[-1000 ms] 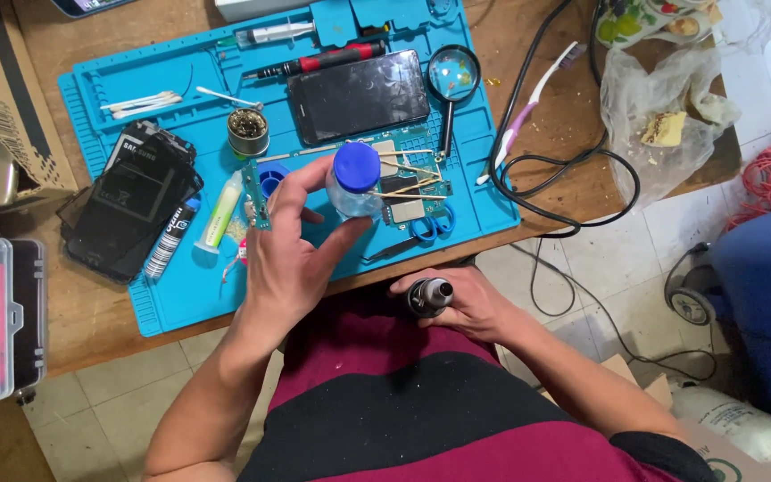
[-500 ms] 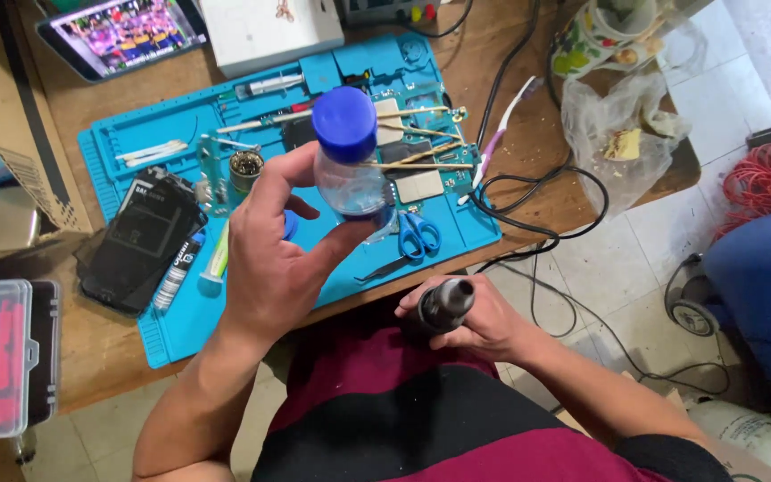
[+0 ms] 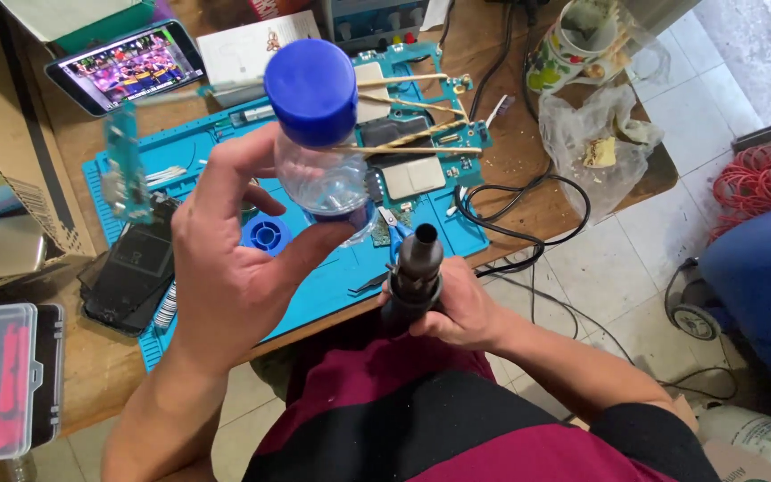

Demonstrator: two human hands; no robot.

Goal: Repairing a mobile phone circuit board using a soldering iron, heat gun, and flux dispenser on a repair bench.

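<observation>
Bottle held high in left hand; dark nozzle tool gripped low in right.

The left hand (image 3: 225,268) is closed round a small clear bottle (image 3: 323,174) with a blue cap (image 3: 311,91), thumb beneath its base, fingers behind. The bottle stands roughly upright, its long axis tilted slightly, cap uppermost, raised above the blue work mat (image 3: 332,286). The right hand (image 3: 457,308) is clamped on a dark cylindrical tool (image 3: 414,272), its open nozzle pointing up toward the bottle's base. The nozzle lies just below and right of the bottle, near but apparently apart; depth is hard to judge from this view.
</observation>
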